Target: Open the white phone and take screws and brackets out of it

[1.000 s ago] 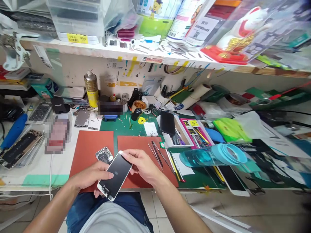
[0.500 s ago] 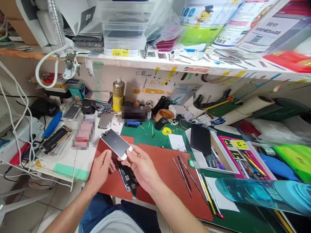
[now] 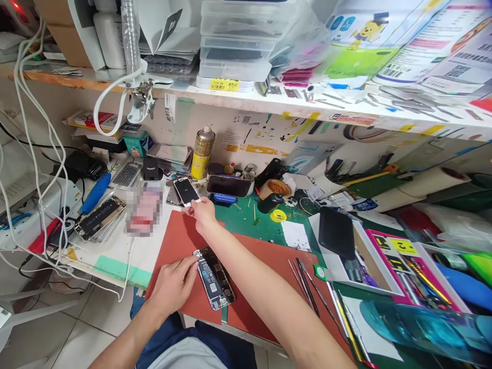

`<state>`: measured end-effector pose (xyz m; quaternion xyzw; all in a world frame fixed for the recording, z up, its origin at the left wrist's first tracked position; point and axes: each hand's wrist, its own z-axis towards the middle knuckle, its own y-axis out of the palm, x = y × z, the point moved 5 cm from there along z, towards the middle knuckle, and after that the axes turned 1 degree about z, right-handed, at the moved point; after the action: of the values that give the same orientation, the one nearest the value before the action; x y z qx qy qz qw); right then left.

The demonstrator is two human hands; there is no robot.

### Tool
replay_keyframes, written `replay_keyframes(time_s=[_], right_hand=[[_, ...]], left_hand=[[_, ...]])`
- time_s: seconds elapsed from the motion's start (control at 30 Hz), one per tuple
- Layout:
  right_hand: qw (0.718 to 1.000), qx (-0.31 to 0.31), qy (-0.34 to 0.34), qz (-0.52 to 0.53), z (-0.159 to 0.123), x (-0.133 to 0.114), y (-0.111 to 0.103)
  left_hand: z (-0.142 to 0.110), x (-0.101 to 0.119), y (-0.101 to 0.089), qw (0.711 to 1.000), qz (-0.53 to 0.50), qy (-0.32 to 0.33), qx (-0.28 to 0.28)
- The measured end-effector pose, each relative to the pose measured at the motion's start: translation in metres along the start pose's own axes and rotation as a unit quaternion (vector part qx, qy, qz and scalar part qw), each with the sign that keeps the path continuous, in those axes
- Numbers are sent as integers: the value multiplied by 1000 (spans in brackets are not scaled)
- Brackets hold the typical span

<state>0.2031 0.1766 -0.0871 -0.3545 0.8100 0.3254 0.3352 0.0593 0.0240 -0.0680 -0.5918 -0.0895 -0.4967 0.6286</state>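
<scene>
While a shelf (image 3: 261, 105) overlooks red mats (image 3: 169, 241), the right hand (image 3: 203, 211) pinches a screen (image 3: 187, 191), the left's grip (image 3: 175, 282) at an opened phone (image 3: 214, 282) unclear.

Out front, the right hand (image 3: 202, 210) has some fingers out of sight at the end of the screen (image 3: 187, 191), which itself covers part of a grey plate (image 3: 171, 198). Down at the phone (image 3: 213, 279), the left hand (image 3: 175, 283) shows only some fingers, and whether they touch or just hover, can't tell! Battery (image 3: 206, 271) print: too small to read. Pixel blocks blur a pink item (image 3: 145, 209). The right edge slices the bottle (image 3: 418, 325); the top edge crops the tin (image 3: 363, 43).
</scene>
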Motion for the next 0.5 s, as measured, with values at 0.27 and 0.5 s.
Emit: replay_keyframes(time_s=[0.27,0.5], right_hand=[[1000,24,-4,1,20,-1,12],[1000,25,6,-10,22,3,8]], left_hand=[[0,3,0,1000,22,11,-7],[0,2,0,1000,23,5,-17]])
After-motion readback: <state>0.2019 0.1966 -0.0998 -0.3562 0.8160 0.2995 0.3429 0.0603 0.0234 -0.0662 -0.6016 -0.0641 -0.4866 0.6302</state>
